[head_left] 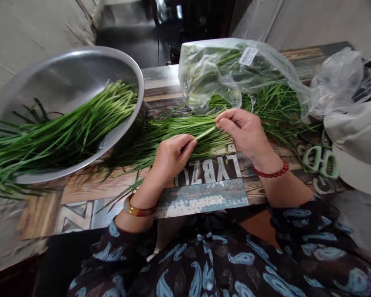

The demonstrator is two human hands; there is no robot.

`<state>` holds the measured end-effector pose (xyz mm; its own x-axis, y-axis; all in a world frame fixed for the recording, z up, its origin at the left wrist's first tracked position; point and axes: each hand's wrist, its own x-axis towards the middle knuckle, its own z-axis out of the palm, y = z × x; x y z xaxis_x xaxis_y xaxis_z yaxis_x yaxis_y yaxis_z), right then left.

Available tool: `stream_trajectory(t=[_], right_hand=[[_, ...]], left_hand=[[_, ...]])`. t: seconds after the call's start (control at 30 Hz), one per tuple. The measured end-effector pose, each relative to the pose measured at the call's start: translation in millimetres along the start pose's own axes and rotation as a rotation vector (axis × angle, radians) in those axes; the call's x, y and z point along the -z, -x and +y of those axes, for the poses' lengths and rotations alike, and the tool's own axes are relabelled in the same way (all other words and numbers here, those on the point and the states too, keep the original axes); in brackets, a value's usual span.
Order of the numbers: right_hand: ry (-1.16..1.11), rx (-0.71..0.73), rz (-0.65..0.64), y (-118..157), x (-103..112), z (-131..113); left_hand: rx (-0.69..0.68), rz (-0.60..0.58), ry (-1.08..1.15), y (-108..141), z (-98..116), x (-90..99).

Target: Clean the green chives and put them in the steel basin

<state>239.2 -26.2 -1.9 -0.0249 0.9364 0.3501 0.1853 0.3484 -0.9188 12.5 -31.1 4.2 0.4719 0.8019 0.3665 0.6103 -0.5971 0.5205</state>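
Fingers (188, 149) pinching one pale stalk (205, 133), right of the steel bowl (68, 78)

Left hand (174, 152): thumb and forefinger pressed together on the stalk's end nearer the bowl, other fingers curled under. Right hand (243, 132): thumb and fingertips pinch the end farther from the bowl; exact finger contact there hard to tell. Stalk spans the gap between the hands, above the loose greens (170, 128) that lie just right of the bowl.

Risks, in my judgement: a sharp pull by either hand could snap the stalk; a slack pinch could drop it among the loose greens. Bundled greens (89, 119) trail over the bowl's left rim, so a knock to the bowl might tip some out. Sleeves or wrists could drag leaves off the tabletop (204, 202).

Count: hands two, stalk between them apparently one, bowl one. Bundle inside the bowl one; leaves too tangled to number. Well right of the bowl: one clear bag (275, 62) of greens with one white label (249, 56). Farthest right of the bowl: one crumpled bag (335, 82), one pair of green-handled scissors (320, 161), one pale cap (358, 140). Red bracelet (273, 171) one, amber bangle (139, 210) one.
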Motion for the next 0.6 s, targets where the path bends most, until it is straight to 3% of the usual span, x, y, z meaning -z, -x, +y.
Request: stream_trajectory(t=[0.17, 0.37, 0.6], right_hand=[[0.252, 0.223, -0.118, 4.5, -10.8, -6.7], [0.431, 0.349, -0.192, 4.5, -9.5, -3.4], [0.36, 0.254, -0.153, 7.4, -14.3, -8.6]], left_hand=[[-0.032, 0.008, -0.035, 2.2, 0.9, -2.5], [-0.039, 0.022, -0.003, 3.6, 2.7, -2.6], [0.009, 0.0, 0.119, 0.9, 12.2, 2.1]])
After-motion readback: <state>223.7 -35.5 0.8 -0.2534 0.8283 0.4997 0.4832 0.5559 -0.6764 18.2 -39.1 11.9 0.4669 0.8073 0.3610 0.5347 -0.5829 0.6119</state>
